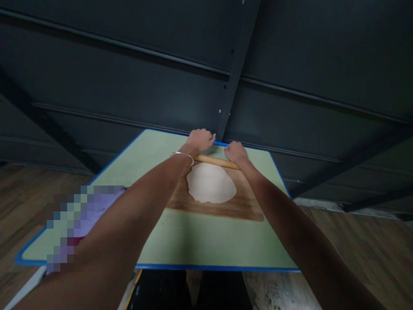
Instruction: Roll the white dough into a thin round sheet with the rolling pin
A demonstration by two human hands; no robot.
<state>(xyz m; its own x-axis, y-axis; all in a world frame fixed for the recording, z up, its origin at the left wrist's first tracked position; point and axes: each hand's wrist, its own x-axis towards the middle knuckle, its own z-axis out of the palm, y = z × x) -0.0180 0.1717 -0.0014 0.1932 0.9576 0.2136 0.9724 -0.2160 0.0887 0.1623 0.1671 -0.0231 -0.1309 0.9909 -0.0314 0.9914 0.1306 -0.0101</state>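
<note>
A wooden rolling pin [217, 162] lies crosswise at the far edge of a flattened sheet of pale dough [210, 184]. My left hand [200, 140], with curled fingers, is over the pin's left end, its wrist close to the wood. Over the right end is my right hand [236, 151], its fingers also bent. The undersides of both hands, and the pin's ends, are hidden. The dough is roughly round with an uneven left edge. It rests on a brown wooden board [214, 211].
The board lies on a pale green table [216, 249] with a blue edge. A purple, partly pixelated item [105, 206] is at the left, beside my forearm. Dark metal panels [155, 82] stand right behind the table. Wood-look flooring [346, 232] surrounds it.
</note>
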